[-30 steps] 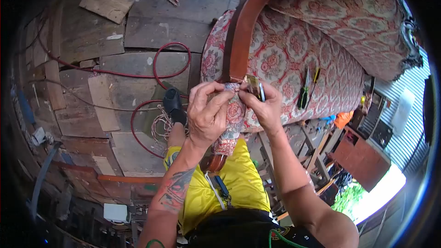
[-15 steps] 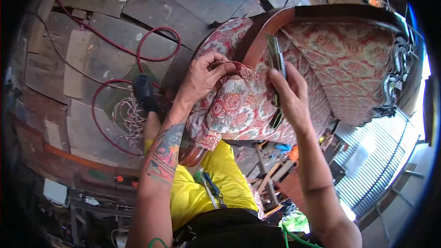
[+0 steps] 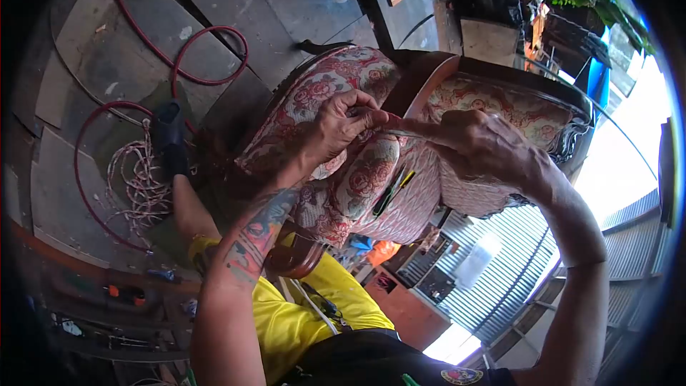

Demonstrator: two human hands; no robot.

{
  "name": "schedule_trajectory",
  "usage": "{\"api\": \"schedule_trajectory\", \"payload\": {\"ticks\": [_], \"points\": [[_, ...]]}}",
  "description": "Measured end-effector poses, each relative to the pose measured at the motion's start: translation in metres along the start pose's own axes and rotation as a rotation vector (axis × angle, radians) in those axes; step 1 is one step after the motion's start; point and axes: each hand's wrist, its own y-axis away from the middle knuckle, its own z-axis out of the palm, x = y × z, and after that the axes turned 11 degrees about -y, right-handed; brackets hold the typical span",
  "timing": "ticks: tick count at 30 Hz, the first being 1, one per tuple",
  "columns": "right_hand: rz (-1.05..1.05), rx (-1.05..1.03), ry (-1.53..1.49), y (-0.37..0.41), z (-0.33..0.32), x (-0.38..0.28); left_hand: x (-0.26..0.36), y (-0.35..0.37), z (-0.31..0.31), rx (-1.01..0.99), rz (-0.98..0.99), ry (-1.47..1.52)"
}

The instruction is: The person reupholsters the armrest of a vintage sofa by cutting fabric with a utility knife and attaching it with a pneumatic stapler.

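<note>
My left hand (image 3: 346,127) pinches a flap of red floral fabric (image 3: 391,120) beside the curved wooden arm (image 3: 431,86) of an upholstered chair. From the right, my right hand (image 3: 486,144) reaches in with its index finger stretched toward that flap. It is closed round a utility knife, mostly hidden, whose thin pale blade (image 3: 406,133) shows under the finger, close to my left fingertips. Below the hands is the padded, flower-patterned armrest (image 3: 369,175). A black and yellow tool (image 3: 393,193) lies on the patterned seat (image 3: 411,214).
A red hose (image 3: 179,64) loops over the floor boards at the left, near a bundle of rope (image 3: 136,179) and my dark shoe (image 3: 168,125). Carved dark trim (image 3: 570,137) edges the chair back. Corrugated sheet (image 3: 493,264) stands at the lower right.
My right hand has turned and brought the knife from upright over the seat to the fabric at my left fingertips. The view has shifted; my left hand keeps its pinch.
</note>
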Motion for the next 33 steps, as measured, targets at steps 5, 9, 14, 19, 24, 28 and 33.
{"api": "schedule_trajectory", "payload": {"ticks": [5, 9, 14, 19, 24, 28, 33], "points": [[-0.059, -0.089, 0.175, -0.017, -0.004, 0.01, 0.003, 0.003, 0.0, -0.051, -0.07, 0.134], [-0.151, -0.104, 0.23, -0.026, -0.007, 0.015, 0.001, 0.001, -0.001, -0.073, -0.041, 0.104], [0.054, -0.337, 0.211, -0.034, -0.022, -0.002, -0.003, 0.0, -0.001, -0.073, -0.032, 0.076], [-0.158, -0.06, 0.366, -0.018, -0.021, -0.015, -0.006, -0.001, -0.001, -0.082, -0.059, 0.117], [0.029, -0.274, 0.304, -0.027, -0.027, -0.021, -0.003, 0.0, 0.0, -0.063, -0.031, 0.084], [-0.197, -0.097, 0.416, -0.025, -0.026, -0.013, 0.0, 0.001, -0.002, -0.065, -0.029, 0.065], [-0.315, 0.031, 0.435, -0.027, -0.025, -0.007, -0.003, 0.0, 0.0, -0.065, -0.018, 0.058]]}}
